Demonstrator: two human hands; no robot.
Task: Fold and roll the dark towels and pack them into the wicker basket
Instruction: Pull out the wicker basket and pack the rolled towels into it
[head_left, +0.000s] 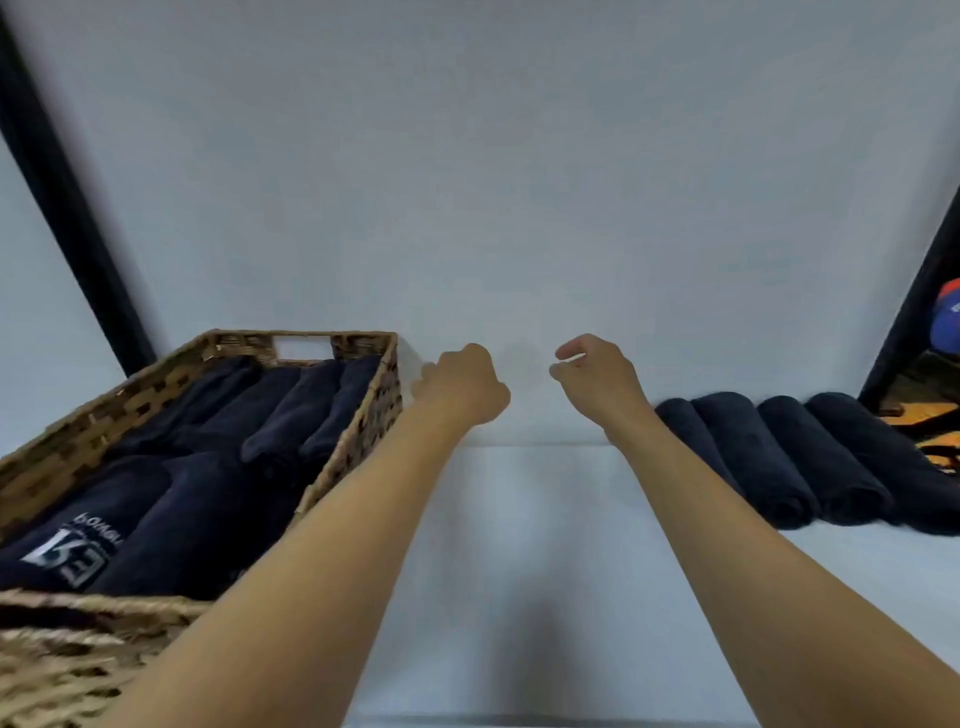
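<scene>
Basket: left, packed with rolled towels; white print on the nearest, not readable.
Loose rolls: four, laid right on table.
Left hand: fingers curled, nothing held.
Right hand: fingers loosely curled, nothing held.

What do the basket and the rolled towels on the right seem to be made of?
Basket: woven natural fibre, wicker or seagrass by the look, matte tan; plaited strands show on its walls. Rolled towels: soft navy cloth, probably terry or microfibre, matte; fuzzy nap and plump rounded rolls. The exact fibre cannot be told.
</scene>
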